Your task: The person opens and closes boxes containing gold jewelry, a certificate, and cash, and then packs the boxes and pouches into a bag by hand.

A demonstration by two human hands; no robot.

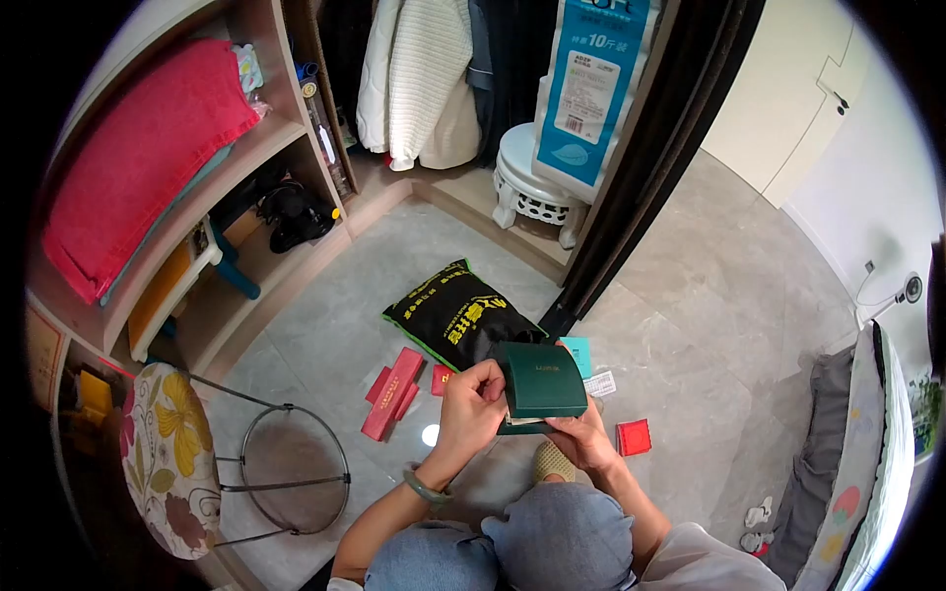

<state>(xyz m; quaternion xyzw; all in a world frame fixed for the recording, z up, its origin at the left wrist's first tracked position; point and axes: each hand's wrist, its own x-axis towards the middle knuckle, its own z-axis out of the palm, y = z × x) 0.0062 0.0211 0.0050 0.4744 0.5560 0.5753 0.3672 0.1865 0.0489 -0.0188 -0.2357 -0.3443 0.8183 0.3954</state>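
Observation:
A dark green box point(544, 379) with small gold lettering on its lid is held above my knees. Its lid looks slightly raised, and a pale strip shows at the near edge; the contents are hidden. My left hand point(473, 406) is closed at the box's left side, fingers curled against the lid edge. My right hand point(587, 435) grips the lower right corner from beneath. Beyond the box, a black drawstring-style bag point(463, 313) with yellow print lies on the floor. Long red boxes point(394, 392) lie left of my hands, and a small red square case point(634, 437) lies to the right.
A floral-topped stool point(172, 458) with metal legs lies tipped at left, beside shelves point(286, 148) holding a red folded cloth point(158, 158). A turquoise card point(575, 355) and a white label point(599, 383) lie behind the box. A white plastic stool point(532, 177) carries a blue-and-white bag point(591, 98).

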